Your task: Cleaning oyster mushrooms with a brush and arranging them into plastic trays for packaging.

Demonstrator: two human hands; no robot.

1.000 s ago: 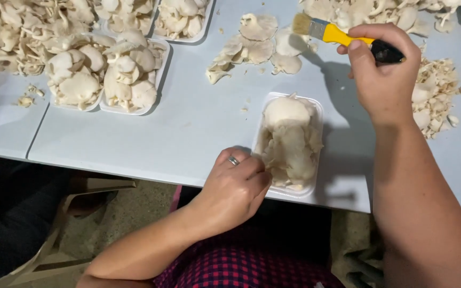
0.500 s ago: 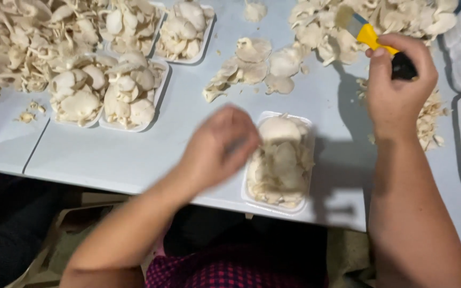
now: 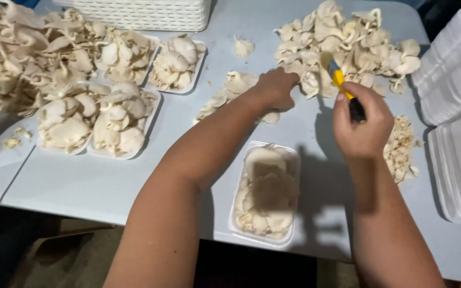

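Likely mushroom packing station: mushroom heaps (image 3: 348, 42), filled trays (image 3: 265, 194), stacked empty trays (image 3: 454, 80).

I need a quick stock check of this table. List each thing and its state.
Left hand: closed on loose mushrooms.
Right hand: gripping a yellow knife.
Near tray: filled.
Far trays: heaped full.
Foam trays: stacked.
Scraps: piled.

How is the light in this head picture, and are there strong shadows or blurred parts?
Head view: light falls from above and behind, so both arms throw dark shadows on the grey table, one across the white tray of mushrooms; the bottom edge under the table is nearly black; the white stacked trays at the right look bright and slightly washed out; the left hand, the right hand and the yellow-handled knife look reasonably sharp.
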